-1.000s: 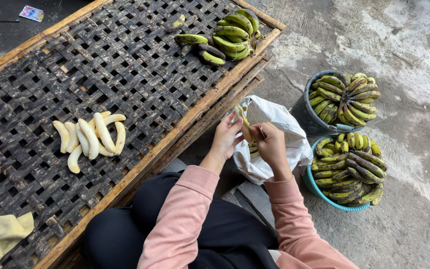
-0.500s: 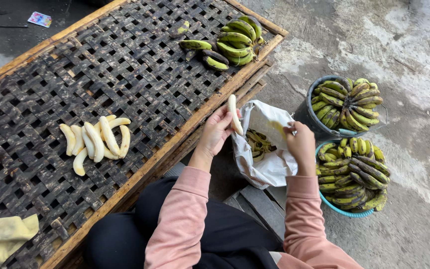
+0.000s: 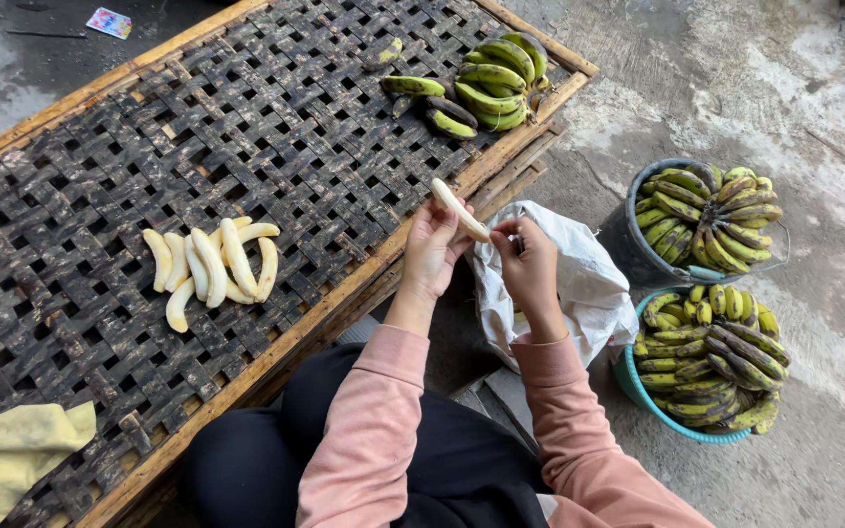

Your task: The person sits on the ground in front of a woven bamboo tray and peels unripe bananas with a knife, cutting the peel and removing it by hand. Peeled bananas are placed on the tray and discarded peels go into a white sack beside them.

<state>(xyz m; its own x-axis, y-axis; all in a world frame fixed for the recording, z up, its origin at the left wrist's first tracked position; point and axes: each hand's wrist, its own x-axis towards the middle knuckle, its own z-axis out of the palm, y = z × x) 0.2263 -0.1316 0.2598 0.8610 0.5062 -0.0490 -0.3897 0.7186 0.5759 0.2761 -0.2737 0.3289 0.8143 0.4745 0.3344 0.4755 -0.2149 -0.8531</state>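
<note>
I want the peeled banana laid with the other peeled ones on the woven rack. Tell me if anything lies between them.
Nothing visible does. The left hand holds the peeled banana over the rack's wooden edge; between it and the peeled bananas is only bare woven rack. The unpeeled bunch lies at the far end, aside.

Pale cream peeled bananas (image 3: 212, 269) lie on a dark brown woven rack (image 3: 100, 176).

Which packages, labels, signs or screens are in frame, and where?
Small printed card or packet: on the wet ground beyond the woven rack's far edge, top left; flat rectangle, pink, blue and white.
White bag: on the ground beside the rack, under both hands; crumpled, plain, no label visible.
No signs or screens.
</note>
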